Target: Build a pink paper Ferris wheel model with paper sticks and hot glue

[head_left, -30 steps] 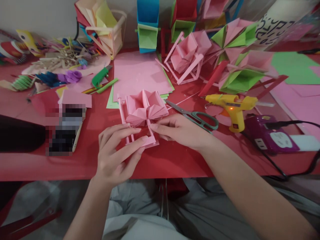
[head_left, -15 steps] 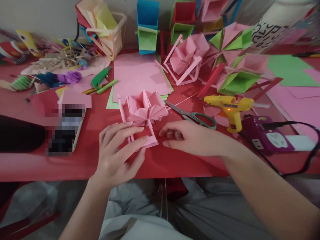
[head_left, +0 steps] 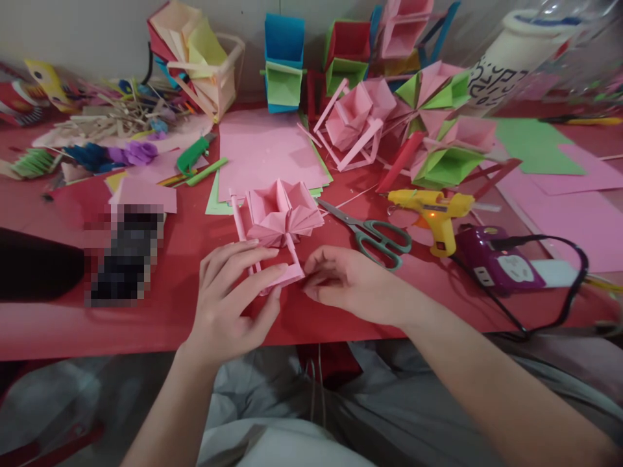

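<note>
A pink folded-paper wheel model (head_left: 280, 211) with pocket-like cups sits on a frame of rolled pink paper bars, low on the red table. My left hand (head_left: 233, 285) grips the frame's near end, its thumb and fingers around the flat pink strip (head_left: 288, 275) at the front. Just right of that strip is my right hand (head_left: 348, 282), fingers curled and thumb a little apart, with nothing visible in them. Whether its fingertips touch the strip's corner I cannot tell. Grey-handled scissors (head_left: 374, 233) lie beyond the right hand.
A yellow glue gun (head_left: 435, 211) with a lit light lies by a purple power adapter (head_left: 499, 259) and its black cord. Pink paper sheets (head_left: 267, 152) are stacked behind the model. A phone (head_left: 127, 253) and a green cutter (head_left: 192, 155) lie left. Several paper wheels line the back.
My right hand has moved slightly left and closer to the frame's front corner. My left hand keeps its hold on the model. The camera view has shifted a little.
</note>
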A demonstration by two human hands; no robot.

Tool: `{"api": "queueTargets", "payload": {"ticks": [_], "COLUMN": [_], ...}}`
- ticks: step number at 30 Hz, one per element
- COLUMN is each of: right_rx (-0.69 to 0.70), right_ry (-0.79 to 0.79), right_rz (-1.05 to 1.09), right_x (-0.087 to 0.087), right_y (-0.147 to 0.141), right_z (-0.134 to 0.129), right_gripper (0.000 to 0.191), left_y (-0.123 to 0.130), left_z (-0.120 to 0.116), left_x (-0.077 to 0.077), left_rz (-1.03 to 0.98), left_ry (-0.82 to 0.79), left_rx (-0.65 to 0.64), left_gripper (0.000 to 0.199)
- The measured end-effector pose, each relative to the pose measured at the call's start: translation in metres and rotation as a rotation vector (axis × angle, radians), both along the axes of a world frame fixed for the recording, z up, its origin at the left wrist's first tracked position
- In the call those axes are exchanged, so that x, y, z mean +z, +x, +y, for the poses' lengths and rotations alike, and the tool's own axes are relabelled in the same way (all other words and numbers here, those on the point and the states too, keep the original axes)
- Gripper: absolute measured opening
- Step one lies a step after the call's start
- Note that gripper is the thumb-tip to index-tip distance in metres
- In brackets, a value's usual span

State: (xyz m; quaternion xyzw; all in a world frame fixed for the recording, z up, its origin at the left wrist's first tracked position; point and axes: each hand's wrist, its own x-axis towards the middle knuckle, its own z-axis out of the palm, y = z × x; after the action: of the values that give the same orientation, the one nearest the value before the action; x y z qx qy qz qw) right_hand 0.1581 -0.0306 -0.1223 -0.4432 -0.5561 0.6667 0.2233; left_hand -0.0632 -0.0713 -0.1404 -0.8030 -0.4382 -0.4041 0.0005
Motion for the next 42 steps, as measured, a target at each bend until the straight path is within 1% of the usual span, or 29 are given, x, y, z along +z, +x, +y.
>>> {"api": "queueTargets", "payload": {"ticks": [3,5,8,11,14,16,21,27,33,37,42], "right_rx": [-0.181,-0.261,-0.319,-0.355,-0.372,-0.387,-0.450,-0.520,-0.511,-0.536,-0.577], "right_ry": [-0.181,-0.253,-0.304,-0.319,-0.307,-0.286,-0.165,-0.062,-0.039,-0.034,-0.042], "right_rz": [0.207,0.303,0.399,0.445,0.468,0.447,0.339,0.298,0.258,0.203,0.248], "right_x": [-0.006,-0.009,-0.010,-0.011,-0.011,-0.012,-0.013,-0.016,-0.017,-0.015,-0.014], "right_y": [-0.004,-0.008,-0.011,-0.013,-0.015,-0.017,-0.022,-0.029,-0.034,-0.036,-0.036], "right_z": [-0.010,-0.014,-0.018,-0.019,-0.020,-0.021,-0.024,-0.029,-0.033,-0.034,-0.034], "right_gripper": [0.031,0.036,0.041,0.042,0.042,0.042,0.041,0.039,0.039,0.038,0.039], "left_y": [0.000,0.000,-0.001,-0.001,-0.001,0.000,0.001,-0.001,-0.001,-0.001,-0.003], "left_z": [0.000,0.001,0.001,0.001,0.002,0.002,0.003,0.002,0.003,0.003,0.004], "left_x": [0.000,0.000,0.000,0.000,0.000,0.000,0.000,-0.001,-0.003,-0.002,-0.002], "left_rz": [-0.010,-0.011,-0.013,-0.014,-0.022,-0.026,-0.030,-0.027,-0.024,-0.023,-0.023], "left_ry": [0.000,-0.003,-0.003,-0.004,-0.003,-0.001,0.002,-0.003,0.001,0.000,0.004], "left_rx": [-0.012,-0.021,-0.021,-0.026,-0.032,-0.034,-0.041,-0.037,-0.037,-0.044,-0.055], "left_gripper": [0.039,0.040,0.040,0.041,0.041,0.040,0.038,0.039,0.039,0.040,0.036]}}
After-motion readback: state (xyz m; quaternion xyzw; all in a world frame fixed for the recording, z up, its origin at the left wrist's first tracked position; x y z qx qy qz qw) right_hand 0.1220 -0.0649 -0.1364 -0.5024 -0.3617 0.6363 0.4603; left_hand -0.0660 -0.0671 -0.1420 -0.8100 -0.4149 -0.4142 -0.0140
